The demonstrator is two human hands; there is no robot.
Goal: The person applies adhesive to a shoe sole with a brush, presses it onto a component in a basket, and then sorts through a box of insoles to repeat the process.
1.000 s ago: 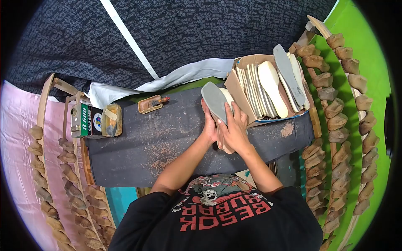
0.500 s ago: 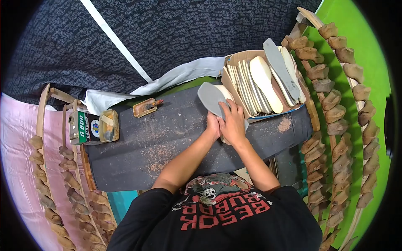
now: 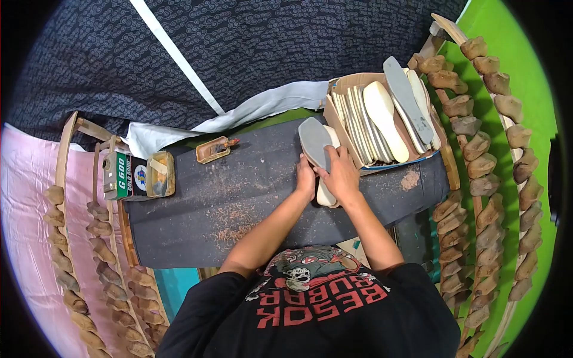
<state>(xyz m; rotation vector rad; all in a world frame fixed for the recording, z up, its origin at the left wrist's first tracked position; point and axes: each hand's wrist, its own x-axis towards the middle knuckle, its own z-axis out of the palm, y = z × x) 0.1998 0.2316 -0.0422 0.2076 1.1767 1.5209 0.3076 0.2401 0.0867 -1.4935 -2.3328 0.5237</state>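
A grey insole (image 3: 313,137) lies between my two hands, its wide end pointing away from me. My left hand (image 3: 305,180) grips its left edge, thumb side up. Across the insole's right side and lower part sits my right hand (image 3: 341,173), fingers bent over it. Under them a cream insole (image 3: 325,194) rests on the dark table cover (image 3: 268,203), showing above and below the hands. Just right of the hands stands a cardboard box (image 3: 334,119) full of upright insoles, with a cream one (image 3: 385,119) and a grey one (image 3: 406,98) leaning on top.
On the left are a Gold Bond glue can (image 3: 122,174) and an open glue container (image 3: 160,173). A small tray (image 3: 213,150) with a brush sits at the back. Brown shavings (image 3: 230,221) litter the cover. Racks of brown wooden shapes (image 3: 477,146) flank the table.
The grey insole has turned more upright and come down over the cream one. My left hand has shifted to its left edge. The view has moved slightly.
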